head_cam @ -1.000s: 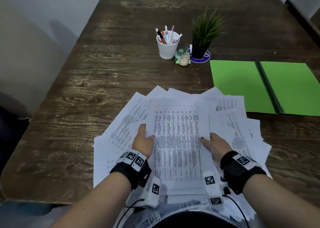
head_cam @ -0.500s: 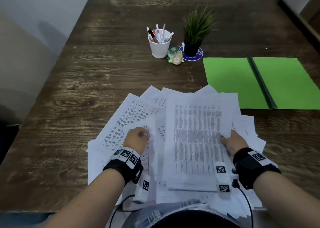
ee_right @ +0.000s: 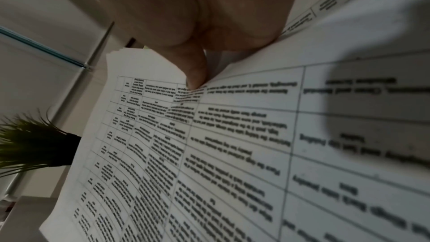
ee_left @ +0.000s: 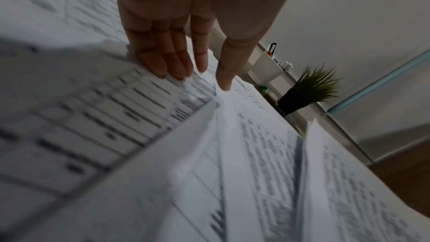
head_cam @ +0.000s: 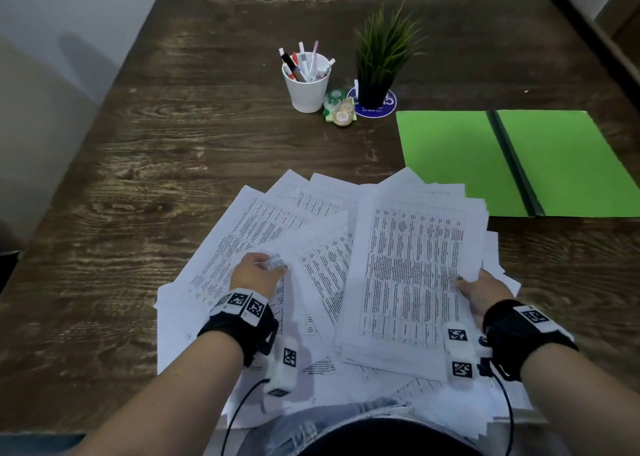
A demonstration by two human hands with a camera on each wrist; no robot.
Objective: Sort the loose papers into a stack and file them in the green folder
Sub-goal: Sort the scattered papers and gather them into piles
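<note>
Loose printed papers [head_cam: 249, 227] lie fanned across the near middle of the table. My right hand [head_cam: 479, 289] pinches the right edge of a gathered stack of papers [head_cam: 412, 268], and the thumb [ee_right: 195, 73] lies on its top sheet [ee_right: 209, 154]. My left hand [head_cam: 258, 270] rests on a loose sheet to the left of the stack. Its fingers [ee_left: 177, 62] are nearly straight, with the tips on the paper [ee_left: 256, 154]. The green folder [head_cam: 460, 164] lies open and flat at the right, just beyond the stack's far corner.
A white cup of pens [head_cam: 306, 88], a small potted plant [head_cam: 381, 57] on a blue coaster and small tape rolls [head_cam: 341, 110] stand behind the papers. The dark wooden table [head_cam: 173, 143] shows bare wood at the left and far side.
The stack has shifted right and a little forward in my right hand. My left hand let go of its left edge and moved onto a loose sheet at the left.
</note>
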